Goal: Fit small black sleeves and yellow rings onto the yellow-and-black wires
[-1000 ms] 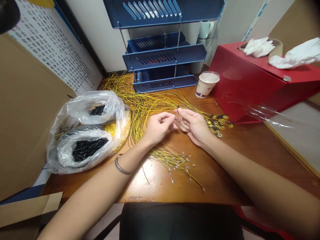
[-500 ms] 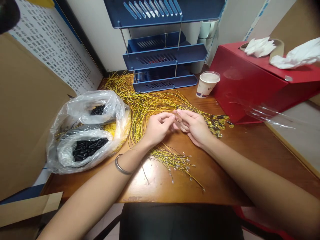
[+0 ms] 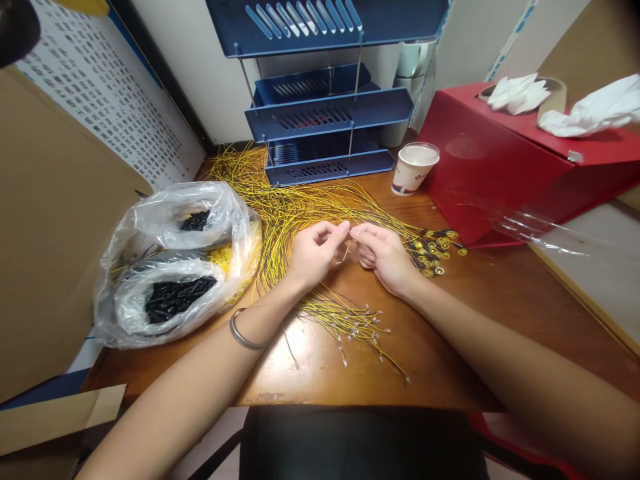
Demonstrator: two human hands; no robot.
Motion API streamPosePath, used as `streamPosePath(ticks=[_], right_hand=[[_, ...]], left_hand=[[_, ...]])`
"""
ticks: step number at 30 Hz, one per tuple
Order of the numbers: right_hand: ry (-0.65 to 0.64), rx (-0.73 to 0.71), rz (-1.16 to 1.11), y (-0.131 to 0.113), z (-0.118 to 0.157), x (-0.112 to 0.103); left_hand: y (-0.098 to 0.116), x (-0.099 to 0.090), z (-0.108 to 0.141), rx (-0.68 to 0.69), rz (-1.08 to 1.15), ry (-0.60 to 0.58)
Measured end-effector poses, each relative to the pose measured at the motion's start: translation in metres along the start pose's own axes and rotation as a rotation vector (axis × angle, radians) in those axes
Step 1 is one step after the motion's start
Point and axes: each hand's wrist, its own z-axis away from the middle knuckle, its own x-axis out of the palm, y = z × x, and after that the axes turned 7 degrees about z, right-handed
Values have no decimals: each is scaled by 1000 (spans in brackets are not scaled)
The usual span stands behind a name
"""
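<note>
My left hand and my right hand meet over the middle of the table, fingertips nearly touching. Each is pinched on a thin yellow wire; its end hangs by my left fingers. A large bundle of yellow and black wires spreads behind and under my left hand. Several wire ends with small clear tips lie in front of my hands. Right of my right hand is a cluster of black pieces with yellow hexagonal ends.
At the left, a clear plastic bag holds black pieces and yellow pieces. Behind stand a blue tray rack and a paper cup. A red box with white tissues is at the right.
My fingertips have drawn slightly apart, and my right fingers are more curled. A short wire end now shows below my left fingertips. The dark piece seen at the fingertips earlier is no longer visible.
</note>
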Motion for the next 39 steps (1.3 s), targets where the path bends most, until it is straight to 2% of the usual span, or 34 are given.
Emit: streamPosePath(ticks=[6,13,21,31,39], right_hand=[[-114,-30,132,-3,1,3],[-135,-41,199,-5,2,1],[-156,-56,172,-5,3,2],[-190,-57,145,-8,4,2],[-189,-59,133,-9,5,4]], left_hand=[[-7,-2,-1,-23,16,-67],[-7,-3,-4,48,-79,92],[-2,1,-1,39,55,-84],[-1,0,1,44,24,-35],[1,1,0,54,32,-69]])
